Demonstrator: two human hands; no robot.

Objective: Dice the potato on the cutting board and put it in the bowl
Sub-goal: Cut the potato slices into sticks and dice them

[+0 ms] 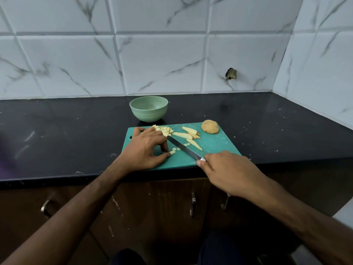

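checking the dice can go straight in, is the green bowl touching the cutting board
Apart. The head view shows a strip of black counter between the green bowl and the far edge of the teal cutting board.

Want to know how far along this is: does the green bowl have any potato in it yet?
Empty as far as shows: the bowl stands upright and its visible inner wall is bare. The diced pieces lie on the cutting board.

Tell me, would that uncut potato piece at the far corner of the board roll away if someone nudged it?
Probably not far. The potato half looks domed and seems to sit on a flat side on the cutting board, so it would likelier slide. It looks solid and stiff, fairly heavy for its size.
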